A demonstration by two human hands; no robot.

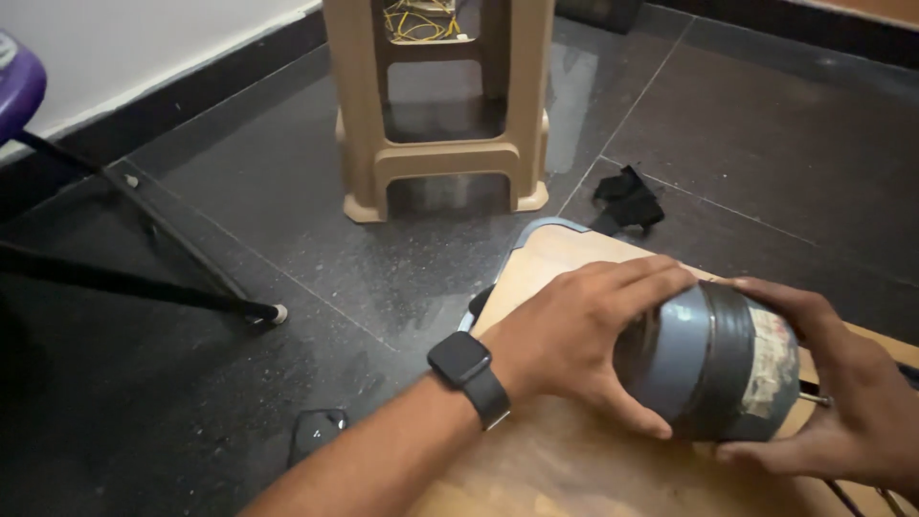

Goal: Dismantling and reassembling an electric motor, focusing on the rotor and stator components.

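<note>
Item: motor (713,369), a grey cylindrical body with a darker band round the middle, a worn label near one end and a thin shaft (814,394) sticking out on the right. It lies on its side on the wooden table (536,278), near the table's right part.

Left hand (570,335): fingers spread and laid over the rounded left end of the motor, thumb under its lower edge; the grip is a wide, open-palmed clasp on the casing. A dark watch (467,369) sits on that wrist.

Right hand (828,383): cupped round the labelled end, fingers curled over the top and beneath, the shaft passing just beside the fingers. The grip presses on the motor from the opposite side, so the body is held between both palms.

Handling note, as a judgement: the casing looks smooth and heavy for its bulk, so even pressure from both sides and a low lift off the table would suit it; fingers are best kept off the shaft, which looks thin enough to bend or prick.

Surroundings: dark polished floor (287,220); beige plastic stool (445,105) standing beyond the table, with yellow wires (416,21) showing through it; a crumpled black cloth (627,199) on the floor near the table's far corner; a dark phone (318,431) flat on the floor left of the table; black chair legs (144,249) and a purple seat (14,86) at far left.
</note>
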